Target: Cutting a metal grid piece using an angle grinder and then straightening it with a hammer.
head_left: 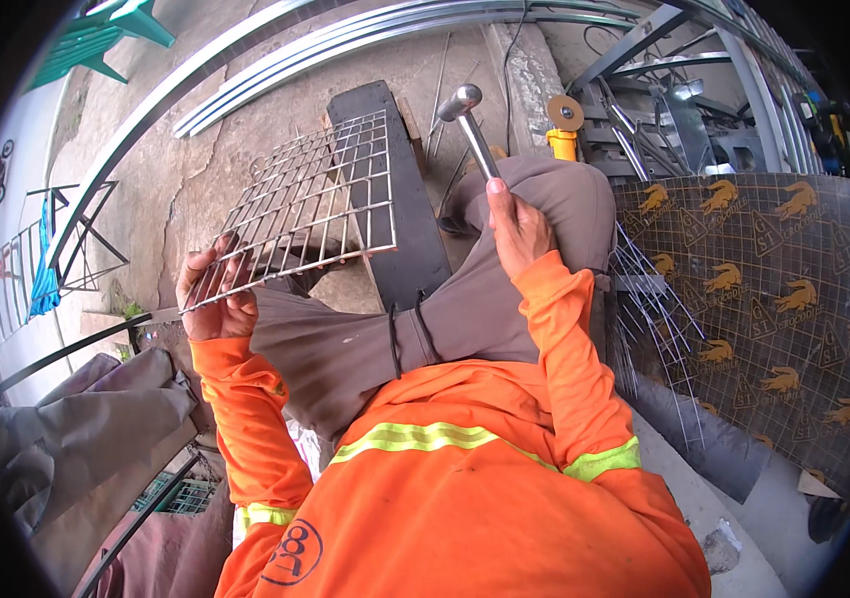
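Observation:
My left hand is closed on the near left corner of a wire mesh panel, its fingers through and around the wires. The panel is tilted, and its right part lies over a dark flat beam between my legs. In my right hand is a ball-peen hammer, gripped by its metal handle with the thumb along it. The hammer's head points up and away from me, above my right knee and apart from the mesh.
A yellow angle grinder with a brown disc stands beyond my right knee. Long metal tubes lie across the far floor. At right are a dark printed board and thin loose wires. Grey cloth hangs at left.

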Tool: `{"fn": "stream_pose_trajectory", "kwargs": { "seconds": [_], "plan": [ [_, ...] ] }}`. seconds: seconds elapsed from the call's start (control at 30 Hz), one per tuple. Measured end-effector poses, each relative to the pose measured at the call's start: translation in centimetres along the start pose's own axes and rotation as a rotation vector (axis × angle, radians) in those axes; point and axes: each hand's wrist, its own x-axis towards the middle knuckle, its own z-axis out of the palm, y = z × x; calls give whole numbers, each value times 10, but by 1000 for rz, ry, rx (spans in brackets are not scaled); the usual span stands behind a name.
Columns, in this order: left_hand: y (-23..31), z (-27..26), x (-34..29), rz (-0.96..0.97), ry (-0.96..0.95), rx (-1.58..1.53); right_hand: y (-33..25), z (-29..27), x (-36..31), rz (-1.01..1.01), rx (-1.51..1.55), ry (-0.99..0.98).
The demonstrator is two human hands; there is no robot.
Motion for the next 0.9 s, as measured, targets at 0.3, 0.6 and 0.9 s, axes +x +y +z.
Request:
{"fn": "stream_pose_trajectory", "kwargs": {
  "seconds": [0.3,0.6,0.9],
  "plan": [
    [-2,-23,50,37,161,471,6,5,-2,-27,77,-12],
    [-29,-130,127,-216,569,770,-32,19,-12,105,414,-137],
    [-40,-138,168,248,831,917,-33,93,27,2,484,-83]
  ]
}}
